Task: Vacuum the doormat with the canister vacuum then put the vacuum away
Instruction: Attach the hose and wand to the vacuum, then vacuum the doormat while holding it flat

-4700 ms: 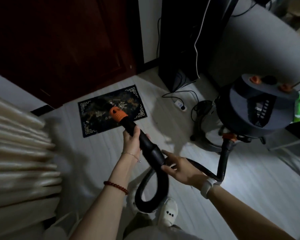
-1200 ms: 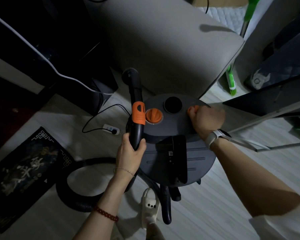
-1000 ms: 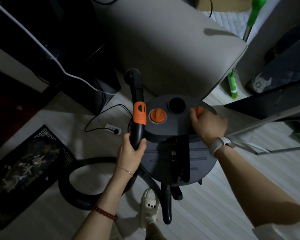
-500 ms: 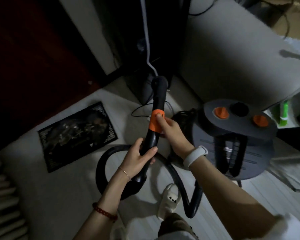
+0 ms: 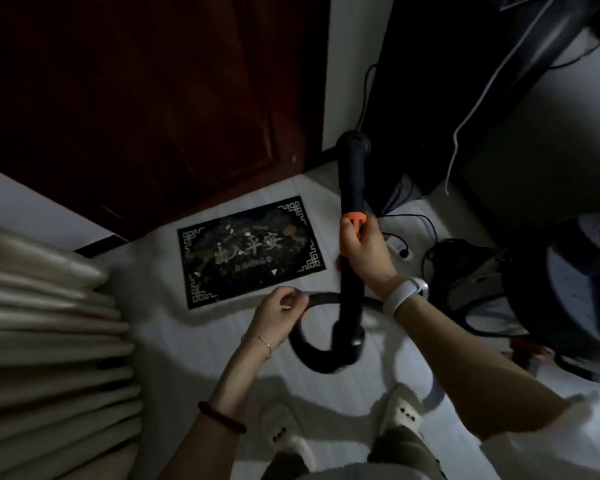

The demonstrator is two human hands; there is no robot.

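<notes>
Above the pale floor, the right hand is wrapped around the upright black wand at its orange collar. The left hand, off the wand, is loosely curled beside the black hose, which loops on the floor under the wand. Left of the wand lies the dark doormat before a brown door. At the right edge stands the grey vacuum; folded curtains hang at the left.
</notes>
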